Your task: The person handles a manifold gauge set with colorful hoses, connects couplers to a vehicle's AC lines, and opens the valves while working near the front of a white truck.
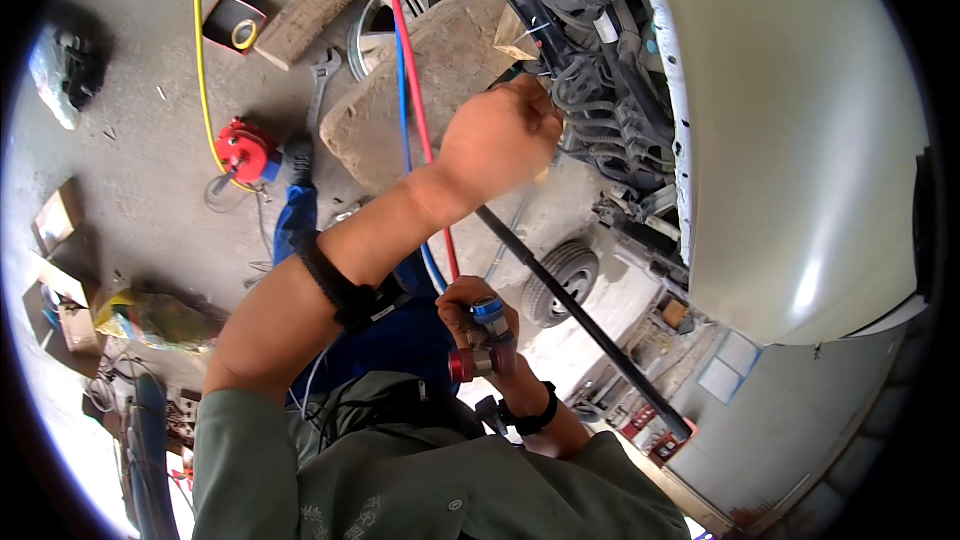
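My left hand (505,135) reaches across to the edge of a vehicle's engine bay (600,70). Its fingers are curled closed, and what they hold, if anything, is hidden. A black pole (590,325) runs from just beneath that hand down to the right; whether they touch I cannot tell. Close to my body, my right hand (470,315) grips a pair of hose couplers, one with a blue knob (487,309) and one with a red knob (462,365). A red hose (417,90) and a blue hose (403,75) run from the top edge toward this hand.
A stone slab (430,70) lies ahead, with a wheel rim (365,35), a wooden block (310,15) and an adjustable wrench (322,80) beside it. A red device (243,150) with a yellow hose (200,50) stands left. A pale body panel (800,140) rises right; a tyre (562,283) lies below.
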Tool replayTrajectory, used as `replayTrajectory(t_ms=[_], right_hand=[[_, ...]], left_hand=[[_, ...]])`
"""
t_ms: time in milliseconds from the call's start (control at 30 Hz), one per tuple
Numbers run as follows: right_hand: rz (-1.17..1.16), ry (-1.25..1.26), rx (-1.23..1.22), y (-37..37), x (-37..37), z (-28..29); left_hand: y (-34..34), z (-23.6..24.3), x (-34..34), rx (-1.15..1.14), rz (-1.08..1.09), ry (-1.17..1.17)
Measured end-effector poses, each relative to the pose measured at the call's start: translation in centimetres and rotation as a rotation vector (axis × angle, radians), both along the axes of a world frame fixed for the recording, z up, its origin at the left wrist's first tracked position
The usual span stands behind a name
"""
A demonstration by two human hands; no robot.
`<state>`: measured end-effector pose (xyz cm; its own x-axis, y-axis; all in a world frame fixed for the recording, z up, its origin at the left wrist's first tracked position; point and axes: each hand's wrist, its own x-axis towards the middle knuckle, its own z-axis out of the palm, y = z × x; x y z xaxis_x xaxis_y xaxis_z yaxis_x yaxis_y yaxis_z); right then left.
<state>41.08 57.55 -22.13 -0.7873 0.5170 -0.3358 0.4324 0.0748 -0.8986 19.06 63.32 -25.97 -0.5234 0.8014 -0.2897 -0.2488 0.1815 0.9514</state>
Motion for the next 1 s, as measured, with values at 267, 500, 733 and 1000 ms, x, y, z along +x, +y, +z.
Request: replayTrajectory(t_ms=[267,500,733,1000], right_hand=[[0.022,-0.159,-0.189,1.1,2.8,-1.1],[0.360,-0.090,0.354,3.9,5.3,-0.3],[0.275,-0.062,0.430,5.4,8.9,-0.4],[0.295,-0.163,0.372,2.9,7.0,-1.0]], left_hand=[[6.3,-0.5,1.5,0.106,0.157,0.262],[11.8,1.4,1.4,0.204,0.358,0.287],[13.8,2.1,1.4,0.112,0.399,0.318],[13.9,1.9,0.7,0.157,0.260,0.242]])
